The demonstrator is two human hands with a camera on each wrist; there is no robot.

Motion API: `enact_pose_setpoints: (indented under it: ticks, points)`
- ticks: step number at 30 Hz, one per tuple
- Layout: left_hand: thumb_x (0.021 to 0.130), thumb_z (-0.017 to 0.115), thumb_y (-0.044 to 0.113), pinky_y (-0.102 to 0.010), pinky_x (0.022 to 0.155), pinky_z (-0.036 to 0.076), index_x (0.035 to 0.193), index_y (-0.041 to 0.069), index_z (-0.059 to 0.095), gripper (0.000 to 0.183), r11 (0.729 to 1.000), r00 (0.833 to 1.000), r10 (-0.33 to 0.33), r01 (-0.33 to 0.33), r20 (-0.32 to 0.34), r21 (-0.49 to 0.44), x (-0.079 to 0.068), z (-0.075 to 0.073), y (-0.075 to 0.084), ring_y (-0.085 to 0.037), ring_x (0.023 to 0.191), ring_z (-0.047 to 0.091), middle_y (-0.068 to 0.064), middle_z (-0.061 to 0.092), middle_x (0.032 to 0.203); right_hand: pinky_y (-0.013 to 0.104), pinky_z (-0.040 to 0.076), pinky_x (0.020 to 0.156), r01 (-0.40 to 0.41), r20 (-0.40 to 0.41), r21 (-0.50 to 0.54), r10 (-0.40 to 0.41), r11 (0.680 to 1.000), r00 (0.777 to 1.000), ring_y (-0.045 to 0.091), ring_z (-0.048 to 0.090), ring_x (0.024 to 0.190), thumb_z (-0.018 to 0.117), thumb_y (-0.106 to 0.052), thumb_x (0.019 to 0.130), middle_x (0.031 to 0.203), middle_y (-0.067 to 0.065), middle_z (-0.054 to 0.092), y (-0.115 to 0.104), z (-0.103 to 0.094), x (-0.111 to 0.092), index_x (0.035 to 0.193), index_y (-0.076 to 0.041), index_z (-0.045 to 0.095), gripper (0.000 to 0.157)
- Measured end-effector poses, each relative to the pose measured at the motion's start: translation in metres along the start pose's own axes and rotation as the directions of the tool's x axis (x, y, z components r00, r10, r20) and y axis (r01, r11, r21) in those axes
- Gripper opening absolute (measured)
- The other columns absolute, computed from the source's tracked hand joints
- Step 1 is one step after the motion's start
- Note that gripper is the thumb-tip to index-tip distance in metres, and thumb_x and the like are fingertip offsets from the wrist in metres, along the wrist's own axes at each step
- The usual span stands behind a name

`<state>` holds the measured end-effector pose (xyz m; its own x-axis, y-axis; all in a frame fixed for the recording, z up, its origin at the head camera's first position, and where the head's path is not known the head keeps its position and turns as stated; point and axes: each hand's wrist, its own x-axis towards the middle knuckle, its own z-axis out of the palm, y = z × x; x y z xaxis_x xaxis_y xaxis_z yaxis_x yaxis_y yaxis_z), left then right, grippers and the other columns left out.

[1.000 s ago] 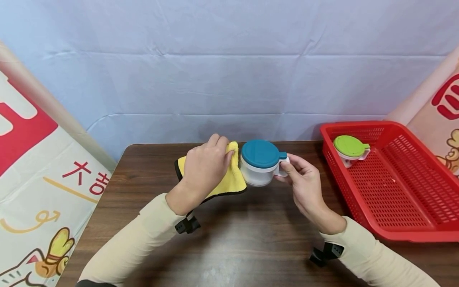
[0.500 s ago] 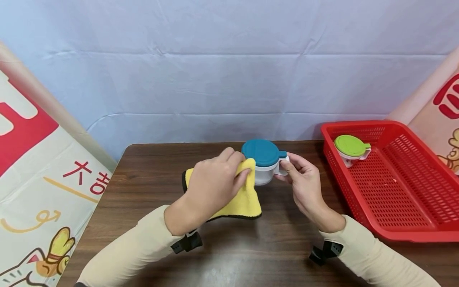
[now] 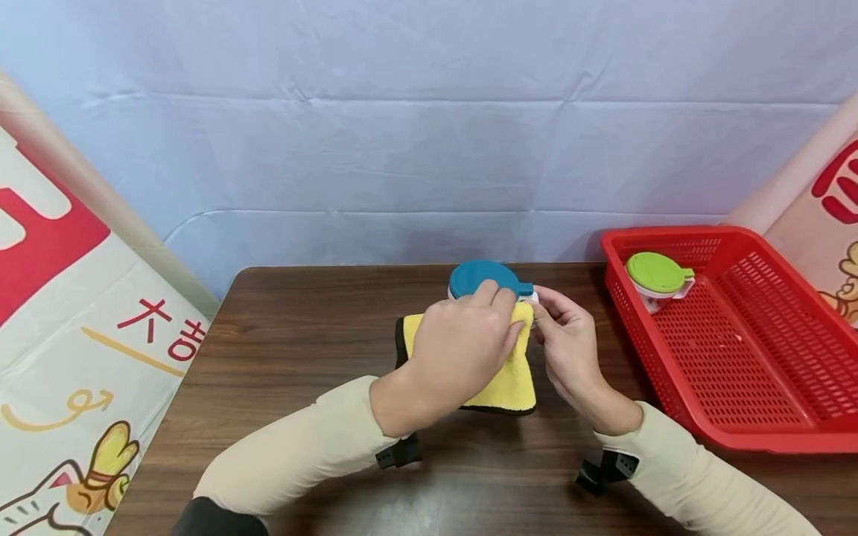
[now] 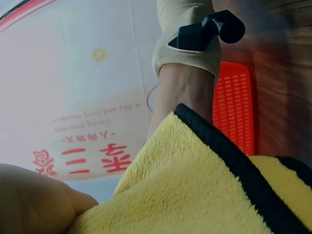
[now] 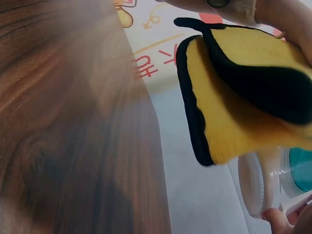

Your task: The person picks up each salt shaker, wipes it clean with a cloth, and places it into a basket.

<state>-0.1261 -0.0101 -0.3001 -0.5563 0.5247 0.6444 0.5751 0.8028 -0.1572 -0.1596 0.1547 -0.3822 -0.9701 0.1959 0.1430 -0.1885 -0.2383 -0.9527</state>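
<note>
My left hand (image 3: 462,346) grips a yellow cloth (image 3: 512,383) with black edging and holds it against the near side of a lidded jar. The jar has a blue lid (image 3: 479,275), a clear body (image 5: 251,183) and a white handle; in the head view the cloth and left hand hide most of its body. My right hand (image 3: 570,346) pinches the handle at the jar's right side. In the left wrist view the cloth (image 4: 180,180) fills the lower part, and the jar is hidden there.
A red plastic basket (image 3: 710,439) stands on the right of the brown wooden table (image 3: 308,313). Inside its far left corner sits a similar jar with a green lid (image 3: 655,272). A pale cloth backdrop (image 3: 402,149) hangs behind the table.
My left hand has moved the cloth rightward and nearer, from the jar's left side across its front toward the handle. The right hand and jar have hardly moved.
</note>
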Motion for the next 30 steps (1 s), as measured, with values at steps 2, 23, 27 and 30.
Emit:
enact_pose_setpoints:
  ticks: [2, 23, 27, 30]
  points:
    - [0.089, 0.079, 0.035, -0.02, 0.044, 0.044, 0.088, 0.012, 0.069, 0.026, 0.999, 1.0, -0.015, 0.016, -0.006, 0.044, 0.003, 0.002, 0.005, -0.007, 0.049, 0.05, 0.003, 0.055, 0.072, 0.017, 0.044, 0.054, 0.002, -0.006, -0.01, -0.002, 1.0, 1.0, 0.006, 0.057, 0.065, 0.063, 0.004, 0.097, 0.085, -0.003, 0.073, 0.0, 0.0, 0.0, 0.1, -0.016, 0.078, 0.026]
    - [0.088, 0.061, 0.008, -0.019, 0.043, 0.029, 0.067, 0.018, 0.055, 0.024, 0.964, 0.992, -0.039, 0.068, -0.118, 0.256, 0.018, 0.024, 0.021, -0.008, 0.044, 0.041, 0.005, 0.044, 0.062, 0.019, 0.053, 0.059, 0.009, -0.015, 0.009, -0.009, 1.0, 1.0, 0.007, 0.061, 0.067, 0.056, 0.012, 0.096, 0.082, -0.002, 0.072, -0.002, 0.003, -0.003, 0.095, -0.021, 0.078, 0.04]
    - [0.089, 0.061, 0.009, -0.019, 0.043, 0.029, 0.068, 0.018, 0.056, 0.023, 0.963, 0.993, -0.038, 0.066, -0.109, 0.262, 0.017, 0.023, 0.02, -0.008, 0.044, 0.042, 0.005, 0.045, 0.062, 0.018, 0.053, 0.059, 0.007, -0.016, 0.006, -0.007, 1.0, 1.0, 0.006, 0.06, 0.068, 0.057, 0.012, 0.096, 0.08, -0.003, 0.071, -0.001, 0.003, -0.003, 0.095, -0.021, 0.078, 0.039]
    - [0.09, 0.062, 0.011, -0.019, 0.043, 0.029, 0.069, 0.019, 0.056, 0.023, 0.962, 0.994, -0.036, 0.062, -0.103, 0.265, 0.016, 0.022, 0.02, -0.008, 0.044, 0.042, 0.005, 0.045, 0.062, 0.018, 0.051, 0.057, 0.008, -0.02, 0.006, -0.008, 1.0, 1.0, 0.005, 0.059, 0.067, 0.058, 0.012, 0.096, 0.08, -0.003, 0.071, -0.001, 0.003, -0.003, 0.096, -0.021, 0.078, 0.039]
